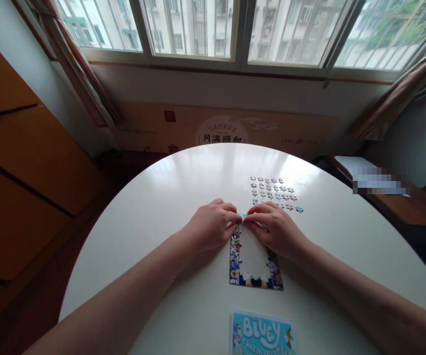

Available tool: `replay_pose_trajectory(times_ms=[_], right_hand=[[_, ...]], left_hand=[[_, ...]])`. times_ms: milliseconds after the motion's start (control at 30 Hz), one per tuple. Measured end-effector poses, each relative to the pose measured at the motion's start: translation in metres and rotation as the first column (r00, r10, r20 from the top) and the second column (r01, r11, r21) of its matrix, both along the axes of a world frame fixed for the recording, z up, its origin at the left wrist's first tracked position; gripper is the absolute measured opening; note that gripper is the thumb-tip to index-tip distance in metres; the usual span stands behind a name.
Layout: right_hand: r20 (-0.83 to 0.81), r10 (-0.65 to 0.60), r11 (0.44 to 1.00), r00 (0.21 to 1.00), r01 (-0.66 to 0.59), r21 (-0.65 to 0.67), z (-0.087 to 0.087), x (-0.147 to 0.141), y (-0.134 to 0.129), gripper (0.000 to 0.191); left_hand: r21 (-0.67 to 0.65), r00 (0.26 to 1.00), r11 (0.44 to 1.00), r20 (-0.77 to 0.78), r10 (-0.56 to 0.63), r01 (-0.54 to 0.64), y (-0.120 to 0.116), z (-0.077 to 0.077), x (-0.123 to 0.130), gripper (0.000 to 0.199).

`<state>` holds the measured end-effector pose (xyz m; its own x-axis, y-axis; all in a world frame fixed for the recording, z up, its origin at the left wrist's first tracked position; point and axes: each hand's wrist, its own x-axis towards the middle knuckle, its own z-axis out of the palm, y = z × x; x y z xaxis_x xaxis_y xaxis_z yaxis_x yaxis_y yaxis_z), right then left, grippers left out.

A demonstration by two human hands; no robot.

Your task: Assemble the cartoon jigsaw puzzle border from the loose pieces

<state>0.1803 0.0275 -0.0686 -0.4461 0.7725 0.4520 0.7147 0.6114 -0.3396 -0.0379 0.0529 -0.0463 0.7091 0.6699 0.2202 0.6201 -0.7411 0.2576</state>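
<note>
A partly joined jigsaw puzzle (235,268) lies on the white table, its border forming an upright rectangle around a bare middle. At its far edge, my left hand (215,223) and my right hand (274,228) meet fingertip to fingertip. Between them a small light-blue puzzle piece (242,216) shows, pinched from both sides. My fingers hide most of that piece and the border's upper corners. Just beyond my right hand, loose puzzle pieces (270,188) are laid out in rows, with a blue one (299,209) at the right end.
Close to me lies a blue card or box lid (264,333) printed "Bluey". The round white table (131,236) curves away toward a wall with windows. A wooden cabinet (24,162) stands left; at the right is a brown side desk (412,204) with papers.
</note>
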Motion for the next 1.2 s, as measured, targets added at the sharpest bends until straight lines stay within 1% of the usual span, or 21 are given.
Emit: replay_pose_trajectory(times_ms=[133,300,400,567,700,800,900,967,1033,1200], right_hand=[[-0.016,-0.035,0.998,0.999,0.036,0.048,-0.001,0.005,0.001,0.021],[0.114,-0.041,0.997,0.993,0.032,0.075,-0.001,0.005,0.0,0.022],[0.133,-0.048,0.997,0.99,0.04,0.066,0.0,0.003,0.0,0.024],[0.097,-0.048,0.999,0.994,0.046,0.019,0.0,0.0,0.0,0.026],[0.059,-0.052,0.999,0.997,0.053,-0.007,-0.002,0.001,0.0,0.024],[0.003,-0.06,0.998,0.998,0.06,0.009,-0.002,0.005,0.0,0.022],[-0.097,-0.095,0.994,0.991,0.099,0.046,0.001,0.01,0.001,0.022],[-0.13,-0.112,0.991,0.985,0.12,0.057,0.003,0.013,0.002,0.021],[-0.119,-0.098,0.994,0.988,0.104,0.04,0.003,0.016,0.003,0.019],[-0.056,-0.009,0.999,0.998,0.007,-0.039,-0.001,0.018,0.005,0.02]], left_hand=[[0.006,1.0,1.0,-0.018,0.002,-0.002,-0.001,0.002,0.001,0.024],[0.013,0.999,1.0,-0.038,0.001,0.0,-0.002,0.003,0.001,0.023],[0.016,0.999,1.0,-0.043,-0.007,0.008,-0.002,0.003,0.001,0.023],[0.034,0.999,0.999,-0.04,-0.016,0.017,-0.002,0.001,0.002,0.023],[0.05,0.999,0.999,-0.024,-0.02,0.021,-0.002,0.0,0.001,0.022],[0.053,1.0,0.998,-0.025,-0.015,0.016,-0.002,0.0,0.001,0.023],[0.042,1.0,0.999,-0.024,-0.017,0.018,-0.001,0.0,0.001,0.024],[0.041,1.0,0.999,-0.012,-0.019,0.02,-0.001,0.0,0.0,0.024],[0.044,1.0,0.999,0.005,-0.025,0.025,0.0,-0.001,-0.001,0.023],[0.051,0.999,0.998,0.008,-0.042,0.042,0.002,-0.003,-0.002,0.025]])
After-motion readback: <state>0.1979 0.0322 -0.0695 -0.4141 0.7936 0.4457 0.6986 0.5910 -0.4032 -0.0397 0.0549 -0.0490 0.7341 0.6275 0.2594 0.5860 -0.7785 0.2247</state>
